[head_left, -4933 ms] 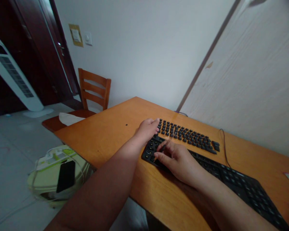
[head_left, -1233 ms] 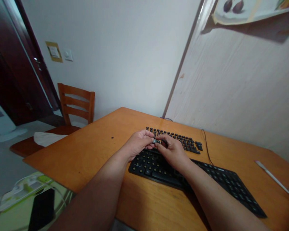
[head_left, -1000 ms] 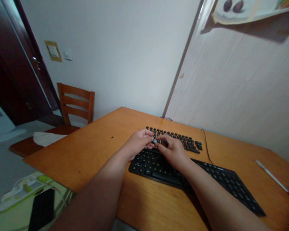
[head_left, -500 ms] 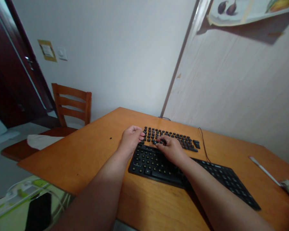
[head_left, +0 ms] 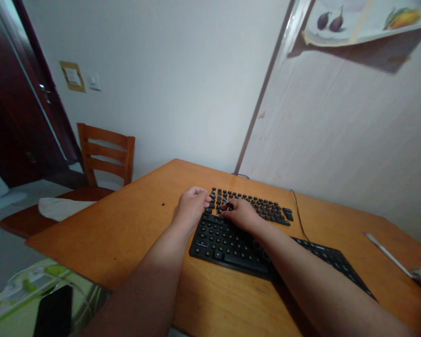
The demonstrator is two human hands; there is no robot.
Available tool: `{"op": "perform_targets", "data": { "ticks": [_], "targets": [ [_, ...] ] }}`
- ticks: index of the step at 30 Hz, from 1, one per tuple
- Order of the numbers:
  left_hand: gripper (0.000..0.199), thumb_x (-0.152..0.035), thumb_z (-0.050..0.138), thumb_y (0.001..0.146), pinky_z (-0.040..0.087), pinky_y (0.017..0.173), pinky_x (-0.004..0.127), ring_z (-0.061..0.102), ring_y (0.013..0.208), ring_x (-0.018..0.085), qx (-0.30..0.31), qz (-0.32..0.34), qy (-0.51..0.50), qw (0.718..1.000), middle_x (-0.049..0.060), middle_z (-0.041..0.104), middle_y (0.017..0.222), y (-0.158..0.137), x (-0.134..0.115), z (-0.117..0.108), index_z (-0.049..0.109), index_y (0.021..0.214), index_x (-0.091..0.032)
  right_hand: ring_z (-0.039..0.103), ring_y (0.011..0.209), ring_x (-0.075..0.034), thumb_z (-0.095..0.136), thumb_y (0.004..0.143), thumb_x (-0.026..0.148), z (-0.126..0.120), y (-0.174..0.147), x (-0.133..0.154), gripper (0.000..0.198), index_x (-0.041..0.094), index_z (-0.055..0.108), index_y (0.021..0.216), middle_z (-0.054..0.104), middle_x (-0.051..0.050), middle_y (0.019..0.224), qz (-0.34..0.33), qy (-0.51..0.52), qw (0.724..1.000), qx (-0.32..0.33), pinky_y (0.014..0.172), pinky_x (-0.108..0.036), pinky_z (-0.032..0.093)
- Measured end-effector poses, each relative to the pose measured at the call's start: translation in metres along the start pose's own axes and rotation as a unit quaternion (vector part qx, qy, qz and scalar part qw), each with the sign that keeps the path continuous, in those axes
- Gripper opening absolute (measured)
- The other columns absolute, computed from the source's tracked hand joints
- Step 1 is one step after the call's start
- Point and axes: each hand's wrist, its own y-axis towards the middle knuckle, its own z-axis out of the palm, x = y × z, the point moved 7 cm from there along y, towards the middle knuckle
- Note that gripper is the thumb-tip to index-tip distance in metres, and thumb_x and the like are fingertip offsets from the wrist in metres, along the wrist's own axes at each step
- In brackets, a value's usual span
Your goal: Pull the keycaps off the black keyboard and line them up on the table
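Note:
A black keyboard [head_left: 215, 236] lies at a slant on the table, its left part bare of keycaps so the small key posts show. Behind it, loose black keycaps [head_left: 263, 203] are set out in rows. My left hand [head_left: 192, 205] is at the left end of these rows, fingers curled and thumb pressed in; what it holds, if anything, is hidden. Over the keyboard's back edge, my right hand [head_left: 241, 214] has its thumb and fingertips pinched at a keycap in the front rows. My right forearm covers the middle of the keyboard.
A small dark piece [head_left: 163, 204] lies on the wooden table [head_left: 133, 224] to the left. A cable [head_left: 298, 217] and a thin white stick [head_left: 389, 252] are on the right. A wooden chair [head_left: 107, 150] stands left; a phone [head_left: 54, 311] lies lower left.
My right hand has shifted slightly left along the front rows of keycaps. My left hand stays near the left end of the rows. The view has moved a little.

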Motion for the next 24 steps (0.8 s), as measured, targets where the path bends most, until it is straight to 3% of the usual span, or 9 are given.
{"op": "perform_targets", "data": {
  "ticks": [14,24],
  "targets": [
    [0.009,-0.027,0.058,0.075,0.039,0.053,0.020,0.056,0.059,0.010,-0.001,-0.011,-0.006,1.000,0.003,0.068,0.076,-0.001,-0.001,0.001,0.059,0.077,-0.018,0.058,0.062,-0.014,0.071,0.070,0.027,0.010,0.013,-0.001,0.010,0.020,0.070,0.076,0.065,0.002,0.066,-0.003,-0.016,0.999,0.045,0.057,-0.023,0.038],
    [0.008,-0.026,0.058,0.075,0.039,0.053,0.020,0.056,0.057,0.010,0.002,-0.022,-0.016,1.000,0.003,0.068,0.075,0.000,0.002,0.002,0.059,0.079,-0.018,0.058,0.064,-0.015,0.074,0.068,0.027,0.010,0.015,-0.001,0.012,0.021,0.071,0.078,0.065,0.002,0.065,-0.012,-0.011,0.999,0.047,0.061,-0.024,0.040]
  ]
}}
